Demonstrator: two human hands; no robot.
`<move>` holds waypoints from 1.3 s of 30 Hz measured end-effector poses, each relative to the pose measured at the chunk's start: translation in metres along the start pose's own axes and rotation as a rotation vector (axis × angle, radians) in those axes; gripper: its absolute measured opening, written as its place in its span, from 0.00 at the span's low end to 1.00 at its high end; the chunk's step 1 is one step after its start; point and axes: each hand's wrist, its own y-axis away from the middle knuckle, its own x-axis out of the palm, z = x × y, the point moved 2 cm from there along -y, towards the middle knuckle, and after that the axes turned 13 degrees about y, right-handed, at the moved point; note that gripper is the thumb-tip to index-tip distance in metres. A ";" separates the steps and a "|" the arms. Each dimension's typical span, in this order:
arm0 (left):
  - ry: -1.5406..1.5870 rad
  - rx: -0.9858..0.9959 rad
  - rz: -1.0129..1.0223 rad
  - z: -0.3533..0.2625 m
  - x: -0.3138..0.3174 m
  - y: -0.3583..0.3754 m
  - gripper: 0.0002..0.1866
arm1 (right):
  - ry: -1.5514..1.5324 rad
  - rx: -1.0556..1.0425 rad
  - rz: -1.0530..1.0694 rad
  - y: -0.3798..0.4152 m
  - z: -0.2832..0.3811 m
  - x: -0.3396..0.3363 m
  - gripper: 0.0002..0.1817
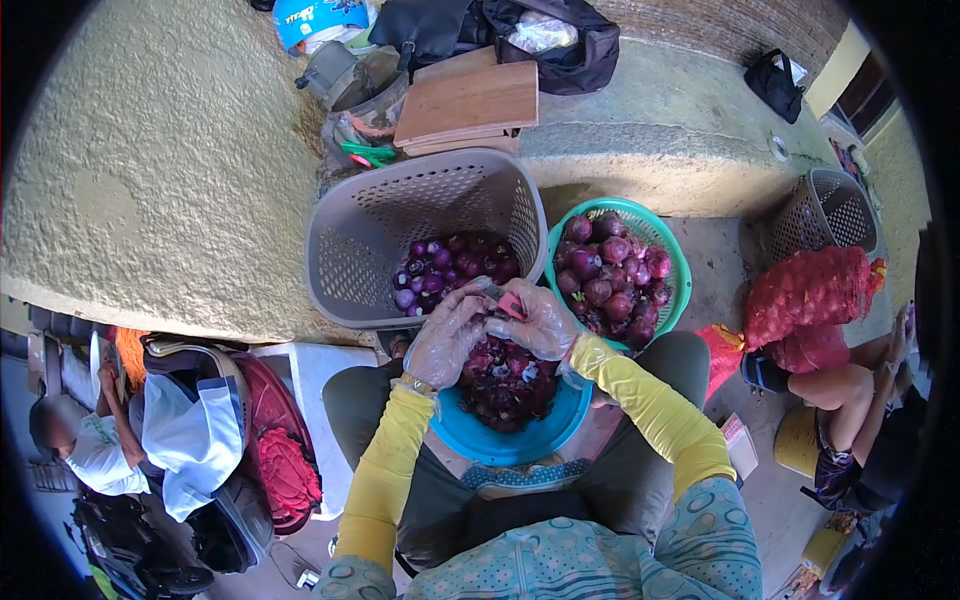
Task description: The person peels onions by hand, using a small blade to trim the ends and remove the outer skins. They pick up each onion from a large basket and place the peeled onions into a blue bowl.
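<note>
Both my hands, in clear plastic gloves, meet above a blue basin (452, 441) between my knees. Purple-red onion skins and scraps (505, 395) lie in it. My right hand (541, 322) is closed around a small tool with a pinkish-red handle (512, 305); whether it is a knife or a peeler does not show. Close beside it, my left hand (450, 335) has its fingers bent together, and what they grip is hidden. Just ahead stands a tall grey perforated basket (420, 190) with shiny peeled red onions (432, 270) inside. At right, a green colander (683, 285) holds unpeeled red onions (612, 270).
A red mesh sack of onions (805, 300) and another grey basket (825, 215) are at right, near a seated person's legs (850, 395). Wooden boards (465, 105) and bags (570, 45) rest on the ledge ahead. Another person (100, 450) sits at far left.
</note>
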 end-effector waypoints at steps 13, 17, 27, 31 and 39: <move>-0.031 0.002 -0.017 0.003 -0.012 0.000 0.21 | 0.020 0.066 0.056 0.000 0.003 0.003 0.15; 0.001 0.031 0.009 0.000 -0.009 -0.002 0.20 | 0.027 0.032 0.049 -0.001 0.003 0.001 0.15; 0.143 0.137 0.012 -0.017 -0.012 -0.001 0.18 | 0.128 -0.032 0.395 0.002 -0.005 -0.004 0.22; 0.155 0.158 0.026 -0.016 -0.016 -0.001 0.16 | 0.385 -0.118 0.481 0.003 -0.007 -0.003 0.31; 0.138 0.085 -0.063 -0.015 -0.012 -0.001 0.10 | 0.287 0.152 0.446 0.000 0.018 -0.020 0.32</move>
